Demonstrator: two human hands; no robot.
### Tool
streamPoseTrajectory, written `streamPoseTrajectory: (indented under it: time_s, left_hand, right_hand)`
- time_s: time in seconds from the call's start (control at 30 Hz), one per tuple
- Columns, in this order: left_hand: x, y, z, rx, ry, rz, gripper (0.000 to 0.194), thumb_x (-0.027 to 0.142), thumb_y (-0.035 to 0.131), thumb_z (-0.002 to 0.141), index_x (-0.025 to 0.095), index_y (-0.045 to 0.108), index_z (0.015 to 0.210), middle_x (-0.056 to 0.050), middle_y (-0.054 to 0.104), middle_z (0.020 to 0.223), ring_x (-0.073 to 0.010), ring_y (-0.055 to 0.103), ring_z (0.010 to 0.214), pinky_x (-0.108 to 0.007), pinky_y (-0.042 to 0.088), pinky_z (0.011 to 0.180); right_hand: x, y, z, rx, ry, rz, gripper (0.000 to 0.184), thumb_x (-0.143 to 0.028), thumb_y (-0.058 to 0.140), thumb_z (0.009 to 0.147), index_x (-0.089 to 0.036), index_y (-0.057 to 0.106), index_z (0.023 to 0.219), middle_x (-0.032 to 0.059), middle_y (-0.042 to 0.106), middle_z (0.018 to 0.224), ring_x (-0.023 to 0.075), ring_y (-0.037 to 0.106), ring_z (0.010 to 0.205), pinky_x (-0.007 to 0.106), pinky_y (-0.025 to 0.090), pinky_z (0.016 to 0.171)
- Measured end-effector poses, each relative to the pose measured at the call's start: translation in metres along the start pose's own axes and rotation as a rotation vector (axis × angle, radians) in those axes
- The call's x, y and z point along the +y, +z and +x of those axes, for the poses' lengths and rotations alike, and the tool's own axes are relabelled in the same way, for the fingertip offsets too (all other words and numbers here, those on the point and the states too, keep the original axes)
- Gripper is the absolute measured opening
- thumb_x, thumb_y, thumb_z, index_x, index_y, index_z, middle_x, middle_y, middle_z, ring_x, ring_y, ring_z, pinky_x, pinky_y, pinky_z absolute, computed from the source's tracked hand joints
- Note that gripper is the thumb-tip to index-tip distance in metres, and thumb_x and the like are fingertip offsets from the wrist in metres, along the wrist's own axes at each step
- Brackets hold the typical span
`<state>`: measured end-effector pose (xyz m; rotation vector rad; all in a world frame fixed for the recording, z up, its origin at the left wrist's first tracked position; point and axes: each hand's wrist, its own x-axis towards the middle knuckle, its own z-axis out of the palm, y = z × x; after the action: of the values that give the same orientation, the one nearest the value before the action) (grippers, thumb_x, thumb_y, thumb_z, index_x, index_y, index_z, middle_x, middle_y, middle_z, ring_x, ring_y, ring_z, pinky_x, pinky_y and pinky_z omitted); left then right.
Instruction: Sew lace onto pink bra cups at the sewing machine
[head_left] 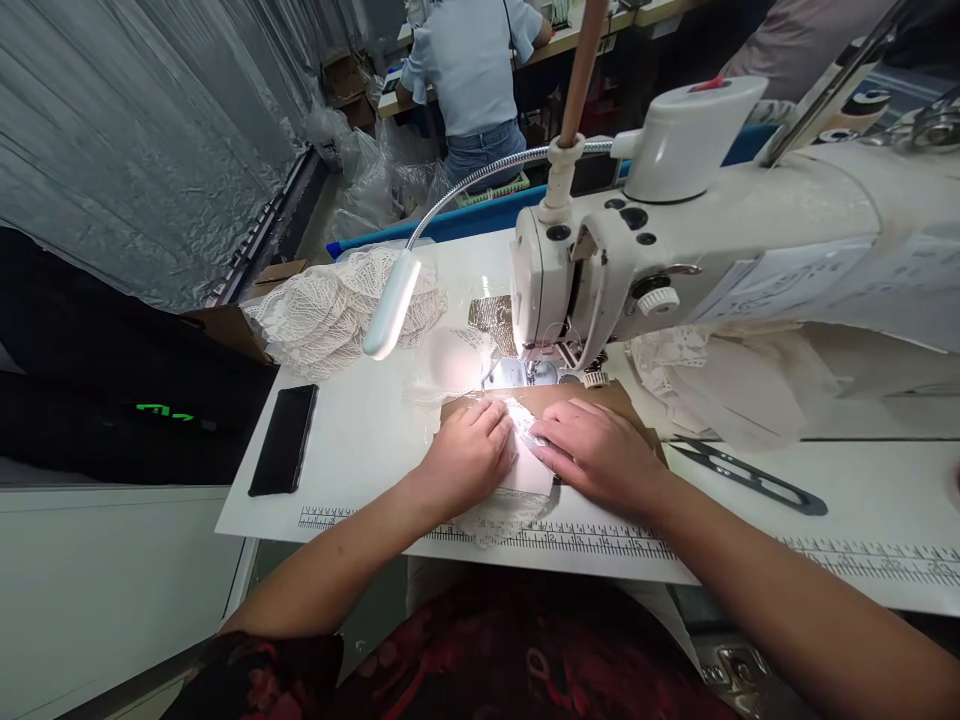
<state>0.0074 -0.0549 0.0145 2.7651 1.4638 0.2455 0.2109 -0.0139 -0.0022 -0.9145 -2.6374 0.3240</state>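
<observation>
In front of the sewing machine (697,250) both my hands rest on a white lace-trimmed fabric piece (532,475). My left hand (474,450) presses its left edge, with fingers bent close together. From the right, my right hand (589,445) pinches the fabric with thumb and fingertips. Brown card (626,405) lies beneath the work and my right hand. Just beyond my fingers are the needle and presser foot (532,368). A pale lace cup (454,360) lies to the left of the needle, under the lit lamp (394,305).
A stack of lace pieces (330,310) lies at the back left. The phone (283,440) is near the left edge. Thread snips (754,475) lie on the right, by more lace (739,385). A printed ruler (592,540) runs along the front edge. A co-worker (480,75) sits beyond.
</observation>
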Motion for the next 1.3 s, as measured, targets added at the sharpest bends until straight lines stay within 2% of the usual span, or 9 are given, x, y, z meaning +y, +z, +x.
streamPoseTrajectory:
  time_s: [0.07,0.2,0.4,0.6,0.83,0.97,1.1,1.3]
  left_hand:
    - [-0.003,0.005,0.005,0.016,0.018,-0.019,0.035,0.029,0.040,0.094,0.008,0.058,0.115,-0.017,0.059,0.124,-0.0288,0.052,0.118,-0.044,0.050,0.089]
    - [-0.008,0.000,0.019,-0.034,0.033,-0.043,0.034,0.028,0.038,0.095,0.013,0.056,0.120,-0.014,0.057,0.129,-0.0262,0.052,0.120,-0.041,0.049,0.090]
    - [-0.018,-0.002,0.031,-0.140,0.006,-0.044,0.048,0.038,0.043,0.092,0.009,0.048,0.131,-0.015,0.049,0.138,-0.0278,0.046,0.127,-0.042,0.045,0.096]
    - [-0.028,0.000,0.039,-0.177,0.050,-0.050,0.053,0.040,0.044,0.091,0.007,0.046,0.133,-0.015,0.046,0.141,-0.0284,0.042,0.129,-0.043,0.042,0.100]
    - [-0.041,0.001,0.047,-0.195,0.110,-0.053,0.054,0.040,0.045,0.090,0.008,0.046,0.134,-0.017,0.044,0.142,-0.0289,0.042,0.130,-0.043,0.041,0.102]
    - [-0.046,-0.007,0.046,-0.185,0.173,-0.034,0.050,0.033,0.048,0.088,0.006,0.049,0.131,-0.016,0.049,0.138,-0.0295,0.044,0.127,-0.043,0.042,0.101]
    - [-0.042,-0.015,0.042,-0.153,0.265,0.007,0.041,0.021,0.048,0.084,0.006,0.055,0.122,-0.017,0.053,0.132,-0.0317,0.044,0.125,-0.046,0.038,0.101]
    - [-0.038,-0.006,0.038,-0.094,0.290,-0.076,0.045,0.043,0.046,0.089,0.008,0.057,0.116,-0.017,0.059,0.113,-0.0297,0.049,0.116,-0.047,0.034,0.103]
  right_hand:
    - [0.000,0.000,0.002,-0.002,0.038,-0.022,0.025,-0.031,0.046,0.091,-0.016,0.066,0.095,0.0062,0.058,0.083,0.0192,0.049,0.080,0.031,0.035,0.071]
    - [0.001,0.001,0.006,-0.015,0.119,-0.126,0.026,-0.027,0.047,0.090,-0.016,0.065,0.105,0.0058,0.059,0.086,0.0209,0.050,0.081,0.032,0.034,0.072]
    - [0.002,0.002,0.010,0.018,0.188,-0.228,0.026,-0.025,0.047,0.090,-0.017,0.064,0.108,0.0044,0.062,0.087,0.0192,0.048,0.073,0.031,0.030,0.068]
    - [0.001,0.000,0.018,-0.018,0.254,-0.247,0.029,-0.027,0.044,0.091,-0.018,0.064,0.110,0.0048,0.063,0.084,0.0188,0.048,0.068,0.032,0.026,0.061]
    - [0.002,0.000,0.020,-0.040,0.298,-0.275,0.031,-0.026,0.043,0.091,-0.019,0.063,0.114,0.0071,0.065,0.089,0.0207,0.053,0.073,0.033,0.031,0.067]
    - [0.006,0.001,0.019,0.007,0.277,-0.207,0.033,-0.025,0.043,0.090,-0.020,0.063,0.116,0.0079,0.066,0.096,0.0219,0.056,0.079,0.033,0.036,0.070]
    - [0.014,0.005,0.013,0.090,0.285,-0.110,0.033,-0.024,0.040,0.092,-0.018,0.066,0.112,0.0100,0.068,0.096,0.0234,0.059,0.086,0.034,0.041,0.076]
    - [0.016,0.003,0.010,0.133,0.252,-0.026,0.034,-0.019,0.039,0.090,-0.018,0.068,0.108,0.0094,0.069,0.092,0.0221,0.060,0.086,0.034,0.043,0.078]
